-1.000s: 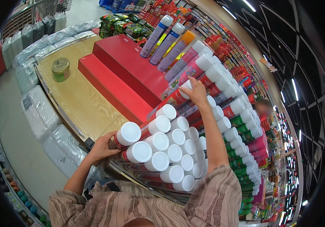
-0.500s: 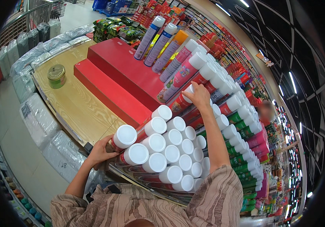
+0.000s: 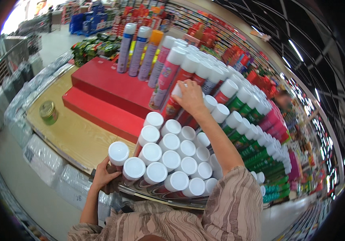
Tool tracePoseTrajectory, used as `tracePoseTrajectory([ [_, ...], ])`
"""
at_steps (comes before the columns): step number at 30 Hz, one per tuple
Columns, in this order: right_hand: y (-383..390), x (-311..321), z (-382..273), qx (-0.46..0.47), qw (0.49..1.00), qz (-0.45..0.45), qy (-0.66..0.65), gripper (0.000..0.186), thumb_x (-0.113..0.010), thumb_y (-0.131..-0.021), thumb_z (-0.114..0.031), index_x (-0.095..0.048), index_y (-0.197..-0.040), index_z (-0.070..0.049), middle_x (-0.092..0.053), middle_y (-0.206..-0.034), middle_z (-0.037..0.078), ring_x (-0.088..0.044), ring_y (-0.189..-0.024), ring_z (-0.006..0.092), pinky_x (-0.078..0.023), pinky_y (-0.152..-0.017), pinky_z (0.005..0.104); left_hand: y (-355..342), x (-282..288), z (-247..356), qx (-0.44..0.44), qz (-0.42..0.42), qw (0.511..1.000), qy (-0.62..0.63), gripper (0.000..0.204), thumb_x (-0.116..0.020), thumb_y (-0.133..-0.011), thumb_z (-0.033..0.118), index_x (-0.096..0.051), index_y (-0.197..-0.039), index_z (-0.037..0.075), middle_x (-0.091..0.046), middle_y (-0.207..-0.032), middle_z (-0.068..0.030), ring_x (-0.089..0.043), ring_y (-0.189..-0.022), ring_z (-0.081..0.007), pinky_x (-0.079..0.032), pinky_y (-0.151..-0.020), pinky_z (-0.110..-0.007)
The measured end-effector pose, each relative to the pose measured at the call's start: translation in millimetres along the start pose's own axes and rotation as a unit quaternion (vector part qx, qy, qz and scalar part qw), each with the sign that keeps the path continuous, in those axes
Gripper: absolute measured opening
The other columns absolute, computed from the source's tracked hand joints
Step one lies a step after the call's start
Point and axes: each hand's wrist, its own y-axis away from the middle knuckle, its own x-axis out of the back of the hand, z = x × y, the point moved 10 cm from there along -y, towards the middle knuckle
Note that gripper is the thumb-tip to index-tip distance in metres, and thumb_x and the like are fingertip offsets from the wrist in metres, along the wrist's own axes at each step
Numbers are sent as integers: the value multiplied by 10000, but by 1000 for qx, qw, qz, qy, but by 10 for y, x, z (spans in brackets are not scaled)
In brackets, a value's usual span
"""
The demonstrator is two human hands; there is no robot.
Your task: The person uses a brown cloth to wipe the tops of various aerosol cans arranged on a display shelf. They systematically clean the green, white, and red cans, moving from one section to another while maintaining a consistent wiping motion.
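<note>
At the front left corner of the display, my left hand (image 3: 105, 175) is wrapped round the lower body of a white-capped spray can (image 3: 118, 152). That can stands upright beside a tight block of similar white-capped cans (image 3: 169, 160). Further back, my right hand (image 3: 190, 96) is closed over the white cap of a red spray can (image 3: 171, 107). This can is next to a taller pink can (image 3: 166, 76) on the higher level. My fingers partly cover its cap.
A red stepped riser (image 3: 104, 86) rests on the wooden table (image 3: 76, 140), with a green tin (image 3: 48, 112) to its left. Purple cans (image 3: 138, 56) stand on the top step. Green cans (image 3: 261, 156) fill the right side. Plastic-wrapped packs (image 3: 44, 154) line the table's left edge.
The whole view has turned, so the display sits further left in it. Both hands keep their hold on the same cans, with little visible shift against the neighbouring cans.
</note>
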Motion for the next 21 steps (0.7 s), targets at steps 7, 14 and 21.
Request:
tracePoseTrajectory([
  [7,641,991,-612,100,976,21,-194,404,-729,-710,-230,-595,-1037,-35,-596,-1007,127,-558,-995,291,-459,-854,406,10,20,-67,3,18,1000,-14,499,-778,-631,116,-574,-1073,5,-667,-944,-105,-627,-912,-198,-487,-841,-338],
  [14,1763,1732,-710,125,952,50,-274,388,-698,-765,-236,-581,-1070,-27,-577,-945,101,-574,-918,271,-485,-752,391,19,56,-307,29,18,998,-55,507,-778,-624,110,-574,-1070,-21,-654,-975,-104,-614,-924,-182,-484,-845,-326],
  [21,2660,1845,-480,67,946,49,-313,318,-684,-793,-224,-603,-1035,-33,-588,-948,71,-592,-873,220,-495,-689,336,-27,190,-746,21,-7,1000,-16,607,-747,-660,38,-488,-1205,-25,-567,-1151,-110,-553,-1056,-189,-432,-932,-330],
])
